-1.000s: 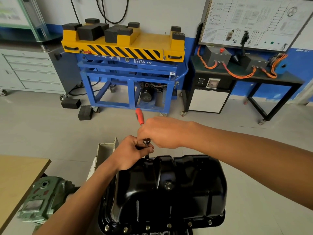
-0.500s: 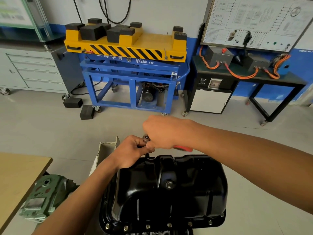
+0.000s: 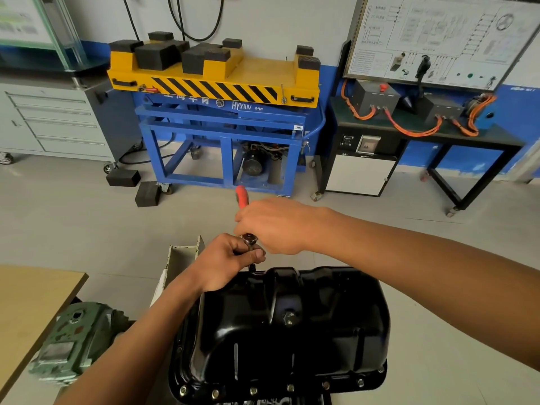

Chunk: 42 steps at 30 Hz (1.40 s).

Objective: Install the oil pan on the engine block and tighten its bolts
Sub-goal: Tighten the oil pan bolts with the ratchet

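Observation:
A glossy black oil pan point(image 3: 292, 325) sits bottom-up in front of me, with several bolts point(image 3: 253, 390) along its near flange. A ratchet wrench with a red handle point(image 3: 242, 197) stands over the pan's far left edge. My right hand point(image 3: 274, 226) grips the handle, which points away from me. My left hand point(image 3: 225, 258) pinches the ratchet's head and socket point(image 3: 250, 240) just above the flange. The engine block beneath is almost fully hidden by the pan.
A wooden tabletop point(image 3: 32, 299) and a green cast housing point(image 3: 73, 343) lie at the left. A white open box point(image 3: 181, 258) stands behind my left wrist. Further back are a blue and yellow lift cart point(image 3: 222, 112), a grey drawer cabinet point(image 3: 58, 121) and a black trainer bench point(image 3: 423, 133).
My right hand has swung the red handle back from the right side to pointing away from me. My left hand has stayed on the ratchet's head.

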{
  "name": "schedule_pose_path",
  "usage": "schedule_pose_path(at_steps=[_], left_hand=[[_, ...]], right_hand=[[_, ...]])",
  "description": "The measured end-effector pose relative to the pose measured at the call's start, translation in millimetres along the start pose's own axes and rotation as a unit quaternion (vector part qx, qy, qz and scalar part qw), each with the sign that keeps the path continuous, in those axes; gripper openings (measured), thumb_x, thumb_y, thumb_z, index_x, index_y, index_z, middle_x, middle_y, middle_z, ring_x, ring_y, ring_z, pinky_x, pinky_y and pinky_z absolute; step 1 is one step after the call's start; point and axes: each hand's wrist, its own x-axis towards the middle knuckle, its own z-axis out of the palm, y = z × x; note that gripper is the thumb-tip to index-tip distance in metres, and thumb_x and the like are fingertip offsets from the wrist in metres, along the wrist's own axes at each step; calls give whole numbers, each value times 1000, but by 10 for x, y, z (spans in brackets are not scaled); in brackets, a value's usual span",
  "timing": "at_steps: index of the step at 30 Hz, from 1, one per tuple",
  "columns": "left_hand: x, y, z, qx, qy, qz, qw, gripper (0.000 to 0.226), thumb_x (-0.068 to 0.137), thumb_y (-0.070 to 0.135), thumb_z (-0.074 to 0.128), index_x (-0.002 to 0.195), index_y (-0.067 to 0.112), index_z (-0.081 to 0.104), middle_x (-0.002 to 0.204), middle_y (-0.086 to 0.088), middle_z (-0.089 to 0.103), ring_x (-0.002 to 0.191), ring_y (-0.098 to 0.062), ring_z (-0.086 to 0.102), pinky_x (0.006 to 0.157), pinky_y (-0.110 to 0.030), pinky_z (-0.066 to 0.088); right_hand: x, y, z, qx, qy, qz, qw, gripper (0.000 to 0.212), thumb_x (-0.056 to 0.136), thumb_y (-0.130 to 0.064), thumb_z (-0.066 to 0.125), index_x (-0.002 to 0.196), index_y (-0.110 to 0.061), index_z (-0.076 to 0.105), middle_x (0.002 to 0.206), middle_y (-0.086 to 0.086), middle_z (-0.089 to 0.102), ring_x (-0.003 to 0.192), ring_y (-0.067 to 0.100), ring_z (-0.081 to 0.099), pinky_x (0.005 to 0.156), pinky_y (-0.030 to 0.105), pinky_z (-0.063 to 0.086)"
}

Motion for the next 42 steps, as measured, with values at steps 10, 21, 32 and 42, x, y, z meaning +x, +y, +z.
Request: schedule_pose_path(at_steps=[10,21,32,42], left_hand=[[8,-15,-21,20,-11,3,1000,35,90,16,74,67,-8,64,52,-4,44,54,-10,34,52,-31,33],[11,41,-16,11,-10,-1,1000,19,94,19,69,91,4,80,91,-5,79,98,-22,73,100,-48,52],[-1,12,0,-12,-6,-12,1000,33,89,28,73,93,-5,77,90,-15,73,86,-33,66,98,-63,47],[-5,2,-29,-4,-35,17,999,18,90,0,70,77,-14,69,69,-31,58,66,-16,47,66,-27,40]], right_hand=[[-85,-158,-12,87,33,107,990,44,89,-42,60,56,-18,43,58,-1,46,53,17,47,45,27,26],[-23,-138,-102,67,-4,96,993,34,78,3,69,62,-15,44,61,3,42,55,23,49,44,29,34],[-38,-96,-106,15,2,42,999,41,84,-3,66,61,-18,35,63,2,38,51,20,42,43,33,26],[-68,-225,-3,89,43,135,986,42,95,-37,57,61,-21,38,66,-1,42,55,14,41,47,29,24]])
